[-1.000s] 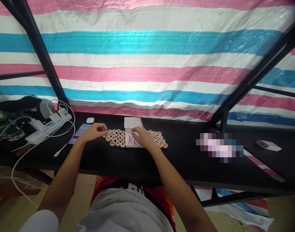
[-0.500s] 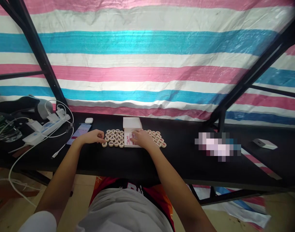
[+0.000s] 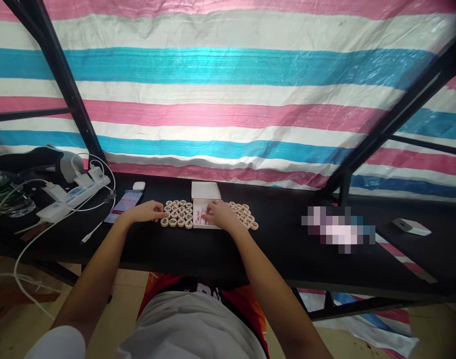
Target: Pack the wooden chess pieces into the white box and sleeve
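Note:
At the left end of a block of Chinese chess pieces with dark characters [image 3: 181,215] rests my left hand [image 3: 152,212], its fingers loosely bent and apart, the tips touching the outermost pieces. My right hand [image 3: 218,214] reaches into an open white box [image 3: 207,226]. Its fingertips are pinched on a red-and-white paper [image 3: 199,215] inside, partly covered by the hand. The box's lid [image 3: 206,190] is folded back behind it. Right of the box, partly hidden by my right hand, lie the pieces with red characters [image 3: 246,215].
Left of my left hand are a phone [image 3: 123,205], a small white case [image 3: 138,185] and a white power strip [image 3: 74,199] with cables and a plastic bottle [image 3: 11,197]. A blurred item [image 3: 338,229] and a white device [image 3: 412,227] lie to the right. Striped sheeting [image 3: 228,114] hangs behind the table.
My right fingers, flatter on the paper before, now draw together at it, and the paper sits differently. My left hand has shifted slightly right against the pieces. The view has moved a little.

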### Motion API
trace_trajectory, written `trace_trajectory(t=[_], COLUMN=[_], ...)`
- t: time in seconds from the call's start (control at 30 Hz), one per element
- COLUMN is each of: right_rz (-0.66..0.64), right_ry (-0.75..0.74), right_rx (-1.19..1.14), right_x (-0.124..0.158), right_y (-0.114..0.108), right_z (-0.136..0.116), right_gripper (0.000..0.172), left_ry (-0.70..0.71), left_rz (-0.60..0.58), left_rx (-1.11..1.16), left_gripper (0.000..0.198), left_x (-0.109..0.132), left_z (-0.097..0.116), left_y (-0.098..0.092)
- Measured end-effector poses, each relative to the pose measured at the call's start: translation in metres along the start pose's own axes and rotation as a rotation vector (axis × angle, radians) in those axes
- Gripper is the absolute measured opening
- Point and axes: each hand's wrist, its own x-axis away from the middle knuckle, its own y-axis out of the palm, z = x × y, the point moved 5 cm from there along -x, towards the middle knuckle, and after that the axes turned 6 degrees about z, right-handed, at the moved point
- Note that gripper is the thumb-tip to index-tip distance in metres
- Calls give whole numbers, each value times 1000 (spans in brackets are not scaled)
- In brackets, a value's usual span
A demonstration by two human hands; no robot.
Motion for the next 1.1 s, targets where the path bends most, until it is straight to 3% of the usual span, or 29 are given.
trace_trajectory(t=[0.1, 0.4, 0.63, 0.8, 1.0, 1.1], right_rz=[-14, -46, -11, 0, 7, -19], right_ry=[26, 29, -16, 30, -109, -87], right_rx=[-39, 3, -13, -115, -160, -150], right_x=[-1, -1, -3, -3, 3, 4], right_y=[2, 3, 5, -1, -6, -3], right_z=[3, 1, -2, 3, -2, -2], right_gripper=[25, 42, 33, 22, 33, 46], left_ry=[1, 14, 3, 10, 17, 23], left_rz=[-2, 8, 21, 23, 37, 33], left_rx=[10, -11, -7, 7, -8, 0], left_gripper=[49, 47, 47, 48, 49, 48], left_x=[1, -2, -1, -1, 0, 0], left_z=[2, 1, 1, 1, 0, -2], left_y=[0, 1, 1, 1, 0, 0])
